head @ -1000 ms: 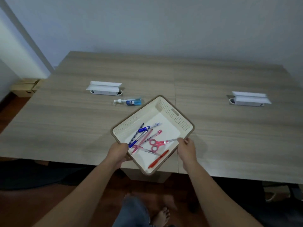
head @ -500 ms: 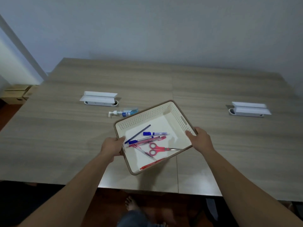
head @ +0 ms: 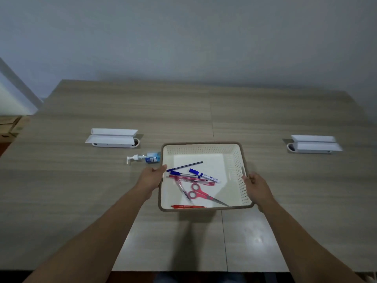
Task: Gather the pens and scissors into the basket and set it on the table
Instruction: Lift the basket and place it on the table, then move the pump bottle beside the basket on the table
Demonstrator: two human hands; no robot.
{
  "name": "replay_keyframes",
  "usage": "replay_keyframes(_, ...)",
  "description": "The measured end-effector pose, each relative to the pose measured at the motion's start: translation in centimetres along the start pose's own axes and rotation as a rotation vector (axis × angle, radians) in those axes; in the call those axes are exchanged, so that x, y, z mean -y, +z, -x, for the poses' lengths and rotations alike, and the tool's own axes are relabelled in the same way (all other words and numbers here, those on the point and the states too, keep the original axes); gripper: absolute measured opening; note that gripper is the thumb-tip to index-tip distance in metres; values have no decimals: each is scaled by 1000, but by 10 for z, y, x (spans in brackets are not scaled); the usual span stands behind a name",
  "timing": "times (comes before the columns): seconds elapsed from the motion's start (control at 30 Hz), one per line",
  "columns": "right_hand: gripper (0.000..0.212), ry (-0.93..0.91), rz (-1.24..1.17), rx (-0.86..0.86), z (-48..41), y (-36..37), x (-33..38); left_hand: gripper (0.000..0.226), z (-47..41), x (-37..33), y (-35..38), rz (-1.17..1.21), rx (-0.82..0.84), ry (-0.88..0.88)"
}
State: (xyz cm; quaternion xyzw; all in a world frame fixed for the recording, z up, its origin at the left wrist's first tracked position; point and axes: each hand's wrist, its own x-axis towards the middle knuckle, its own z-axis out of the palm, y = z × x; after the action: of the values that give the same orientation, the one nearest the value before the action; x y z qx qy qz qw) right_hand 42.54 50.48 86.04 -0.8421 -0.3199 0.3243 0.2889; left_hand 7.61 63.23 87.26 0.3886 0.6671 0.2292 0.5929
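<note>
A cream perforated basket [head: 201, 149] with a brown rim is over the middle of the wooden table [head: 265, 115], squared to me. My left hand [head: 151, 178] grips its left wall and my right hand [head: 258, 187] grips its right wall. Inside lie red-handled scissors [head: 201, 194], a blue marker [head: 204, 175], a dark thin pen [head: 184, 166], reddish pens [head: 188, 177] and a red pen [head: 187, 206] along the near wall. A shadow lies under the basket's near edge; I cannot tell whether it touches the table.
A small pump bottle with a blue label [head: 143, 157] lies on its side just left of the basket. Two white flip-up socket boxes sit on the table, one at the left [head: 113, 137] and one at the right [head: 314, 144]. A cardboard box [head: 9, 125] stands off the left edge.
The basket has moved from beyond the table's near edge forward over the table and turned square to me. Both hands kept their hold on its sides. The pens and scissors slid inside.
</note>
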Motion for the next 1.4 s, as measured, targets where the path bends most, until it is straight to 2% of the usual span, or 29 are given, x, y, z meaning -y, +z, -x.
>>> replay_keyframes(0.27,27,90,-78,21,-47,-5,4,22,-18,-25,34,22,107,-60)
replay_keyframes(0.6,33,128,84,113,-103,12,12,20,-62,-32,58,37,112,-159)
replay_keyframes(0.87,36,157,144,125,-138,26,17,26,-106,-33,73,50,150,-225)
replay_keyframes(1.13,23,152,316,189,-166,44,13,26,-145,-30,72,77,161,-236)
replay_keyframes(1.23,36,183,336,153,-171,55,19,26,-159,-27,54,134,205,-248)
replay_keyframes(1.3,56,171,445,100,-170,67,29,31,-169,-22,31,124,214,-299)
replay_keyframes(1.37,72,78,537,59,-165,80,48,32,-180,-12,4,84,208,-400)
replay_keyframes(1.4,74,0,544,63,-161,87,60,32,-184,-6,-9,74,197,-457)
